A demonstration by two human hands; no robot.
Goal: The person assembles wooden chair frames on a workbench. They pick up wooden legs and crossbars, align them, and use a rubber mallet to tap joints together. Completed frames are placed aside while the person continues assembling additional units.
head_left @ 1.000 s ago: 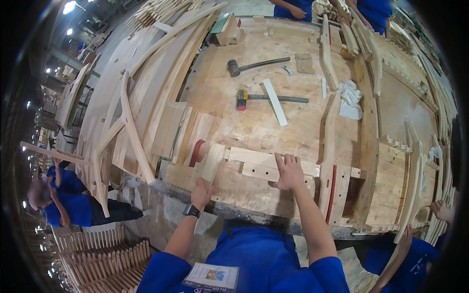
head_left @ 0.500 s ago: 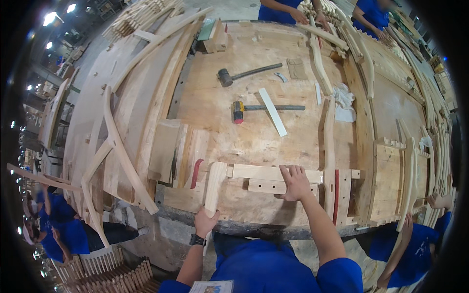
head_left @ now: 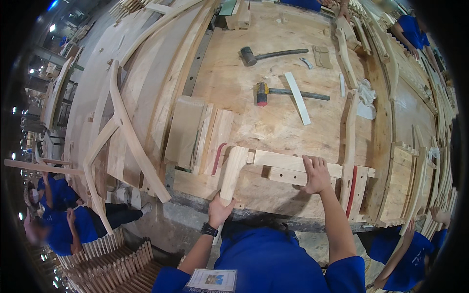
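Observation:
My left hand [head_left: 221,213] is wrapped round the lower end of a pale, curved wooden leg [head_left: 233,171]. The leg's upper end meets a straight wooden rail [head_left: 278,159], with a short narrow tenon showing between them. Toward the rail's right end, my right hand [head_left: 316,175] grips it with the fingers over the top; its thumb is partly hidden. Just below the rail lies a wooden block with dark holes [head_left: 288,176], partly covered by the right hand. At the rail's right end stands a long, wavy wooden post [head_left: 349,141].
Beyond my hands, two mallets [head_left: 262,94] [head_left: 248,56] and a pale strip [head_left: 297,98] lie on the workbench [head_left: 220,73]. Red-edged wooden blocks [head_left: 215,141] flank the workpiece. A Y-shaped wooden frame [head_left: 129,129] leans at left. Several co-workers in blue [head_left: 80,224] are around.
The whole view has shifted, so the bench appears farther right and slightly higher. Both hands keep their holds, and the leg and rail look unchanged relative to each other.

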